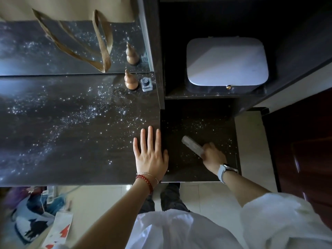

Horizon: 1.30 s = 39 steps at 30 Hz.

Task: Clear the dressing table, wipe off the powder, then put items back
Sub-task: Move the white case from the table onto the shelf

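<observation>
The dark dressing table top (53, 141) is speckled with white powder (86, 114). My left hand (150, 153) lies flat and open on its right front edge. To the right is a lower dark shelf (179, 168), also dusted with powder. My right hand (212, 155) rests on that shelf, closed around a grey folded cloth (192, 145) that points up and left. A wooden gourd ornament (131, 80) and a small glass bottle (146, 84) stand at the table's back right corner, against the mirror (36, 51).
A white rounded box (226, 62) sits in the upper right cabinet niche. A tan bag strap shows reflected in the mirror. Bags and clutter (36, 212) lie on the tiled floor at lower left. A dark red door (305, 150) stands at the right.
</observation>
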Tool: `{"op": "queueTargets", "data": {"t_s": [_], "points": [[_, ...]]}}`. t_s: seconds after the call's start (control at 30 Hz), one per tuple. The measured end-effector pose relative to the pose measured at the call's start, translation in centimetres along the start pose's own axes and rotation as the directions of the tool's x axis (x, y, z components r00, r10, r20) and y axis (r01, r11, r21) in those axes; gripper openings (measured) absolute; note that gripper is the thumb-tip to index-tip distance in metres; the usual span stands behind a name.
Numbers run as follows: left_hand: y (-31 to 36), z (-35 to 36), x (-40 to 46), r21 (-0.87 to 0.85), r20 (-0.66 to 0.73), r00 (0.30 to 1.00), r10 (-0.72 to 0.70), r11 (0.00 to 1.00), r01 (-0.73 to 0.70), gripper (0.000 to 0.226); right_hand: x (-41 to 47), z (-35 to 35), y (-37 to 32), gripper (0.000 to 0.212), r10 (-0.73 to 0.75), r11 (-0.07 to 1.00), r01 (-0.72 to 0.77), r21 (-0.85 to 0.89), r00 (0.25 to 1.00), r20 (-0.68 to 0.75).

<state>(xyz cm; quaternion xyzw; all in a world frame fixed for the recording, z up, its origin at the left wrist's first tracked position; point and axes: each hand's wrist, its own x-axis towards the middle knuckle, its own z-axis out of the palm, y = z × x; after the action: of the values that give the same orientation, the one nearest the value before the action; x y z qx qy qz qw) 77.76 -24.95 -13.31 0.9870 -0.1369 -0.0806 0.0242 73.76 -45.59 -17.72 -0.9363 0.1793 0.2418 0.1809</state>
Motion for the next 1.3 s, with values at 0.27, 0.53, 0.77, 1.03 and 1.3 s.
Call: {"op": "queueTargets", "data": {"t_s": [0.27,0.53,0.77,1.03,1.3], "points": [[0.0,-0.4,-0.1,-0.033,0.014,1.000,-0.005,0.999,0.006,0.064,-4.7,-6.4,-2.8,0.031,-0.011,0.761,0.432,0.484,0.754,-0.656],[0.1,-1.1,-0.1,-0.058,0.073,0.997,-0.005,0.998,0.009,0.066,-2.0,-17.9,-3.8,0.033,0.241,0.630,0.467,0.621,0.642,-0.728],[0.1,-1.3,-0.1,-0.051,0.098,0.995,0.004,0.999,0.000,0.066,-0.2,-20.2,-4.1,0.031,0.241,0.841,0.298,0.452,0.541,-0.806],[0.0,-1.8,0.0,-0.057,0.148,0.989,0.009,0.998,-0.001,0.068,-1.3,-17.9,-3.5,0.044,-0.048,0.996,0.088,0.008,0.606,-0.794],[-0.3,-3.6,0.0,-0.176,0.174,0.983,0.057,0.984,-0.026,0.069,-5.2,-11.7,-6.9,0.033,-0.216,0.888,0.452,0.089,0.579,-0.786]]}}
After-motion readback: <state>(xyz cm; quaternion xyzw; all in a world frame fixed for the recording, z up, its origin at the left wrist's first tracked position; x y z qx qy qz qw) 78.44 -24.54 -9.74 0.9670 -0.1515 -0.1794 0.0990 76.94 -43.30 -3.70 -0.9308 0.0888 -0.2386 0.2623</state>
